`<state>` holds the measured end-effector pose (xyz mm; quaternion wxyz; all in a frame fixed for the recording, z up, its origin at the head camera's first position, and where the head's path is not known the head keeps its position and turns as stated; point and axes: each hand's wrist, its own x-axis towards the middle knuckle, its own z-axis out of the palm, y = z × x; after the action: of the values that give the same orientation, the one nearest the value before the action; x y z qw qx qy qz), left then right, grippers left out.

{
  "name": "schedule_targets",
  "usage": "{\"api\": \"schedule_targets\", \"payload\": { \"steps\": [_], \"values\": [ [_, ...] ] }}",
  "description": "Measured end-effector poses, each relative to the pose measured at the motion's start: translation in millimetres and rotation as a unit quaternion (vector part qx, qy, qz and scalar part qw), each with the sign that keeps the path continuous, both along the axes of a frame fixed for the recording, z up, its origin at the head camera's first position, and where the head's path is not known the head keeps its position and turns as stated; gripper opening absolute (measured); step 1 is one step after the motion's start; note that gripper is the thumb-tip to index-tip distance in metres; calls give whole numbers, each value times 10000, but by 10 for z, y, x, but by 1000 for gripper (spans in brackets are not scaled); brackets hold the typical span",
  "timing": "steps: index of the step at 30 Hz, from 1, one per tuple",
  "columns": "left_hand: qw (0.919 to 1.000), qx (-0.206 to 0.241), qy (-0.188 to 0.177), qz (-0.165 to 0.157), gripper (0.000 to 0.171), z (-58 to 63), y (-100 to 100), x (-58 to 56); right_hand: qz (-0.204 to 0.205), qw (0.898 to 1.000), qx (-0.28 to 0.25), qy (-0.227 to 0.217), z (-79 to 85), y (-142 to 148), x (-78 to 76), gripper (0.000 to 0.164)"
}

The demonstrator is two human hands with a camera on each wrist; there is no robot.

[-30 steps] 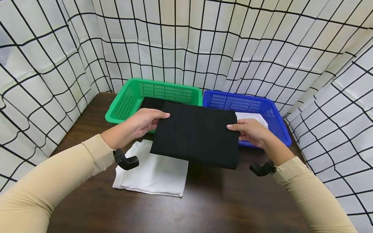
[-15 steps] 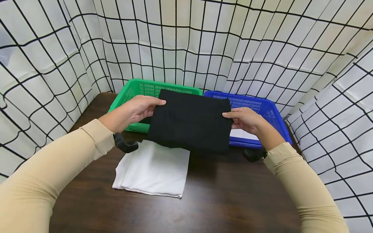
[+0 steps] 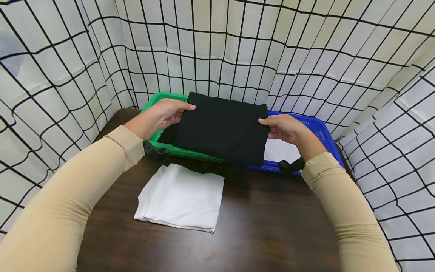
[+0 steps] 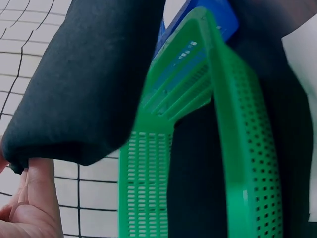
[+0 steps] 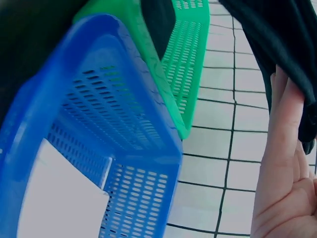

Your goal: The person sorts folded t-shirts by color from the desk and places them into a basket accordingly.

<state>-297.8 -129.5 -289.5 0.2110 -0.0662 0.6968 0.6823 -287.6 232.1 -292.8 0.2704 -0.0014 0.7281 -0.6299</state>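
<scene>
A folded black cloth (image 3: 222,128) is held up between both hands, above the two baskets. My left hand (image 3: 171,112) pinches its left edge, thumb on top and fingers beneath. The opposite edge is pinched by my right hand (image 3: 283,127) in the same way. Under the cloth's left part stands a green plastic basket (image 3: 190,155), with dark fabric (image 4: 195,173) inside it. A blue plastic basket (image 3: 327,145) stands beside it on the right and holds white folded cloth (image 5: 62,198). The black cloth hides much of both baskets in the head view.
A folded white cloth (image 3: 183,198) lies on the dark wooden table (image 3: 272,226), in front of the green basket. Behind the baskets and along both sides hangs a white curtain (image 3: 234,53) with a black grid pattern.
Both hands have carried the black cloth away from the body and up in the view, from over the white cloth's far edge to over the baskets. The white cloth on the table stays put.
</scene>
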Motion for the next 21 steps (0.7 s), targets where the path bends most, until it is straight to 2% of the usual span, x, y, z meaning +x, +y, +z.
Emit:
{"api": "schedule_targets", "payload": {
  "steps": [6,10,14,17,21],
  "values": [
    [9997,114,-90,180,2,81,-33,-118,83,9998,125,98,51,-79,-157,23],
    [9996,96,-115,225,5,125,-77,-182,-211,9994,246,136,84,-146,-226,19],
    [9993,-84,-138,351,7,133,-129,-236,-331,9982,467,164,79,-238,-286,14],
    [9985,-223,-76,497,15,121,-154,-262,-411,9968,657,180,58,-317,-345,17],
    [9964,-420,79,733,30,82,-177,-293,-698,9952,662,188,26,-439,-440,19]
  ]
}}
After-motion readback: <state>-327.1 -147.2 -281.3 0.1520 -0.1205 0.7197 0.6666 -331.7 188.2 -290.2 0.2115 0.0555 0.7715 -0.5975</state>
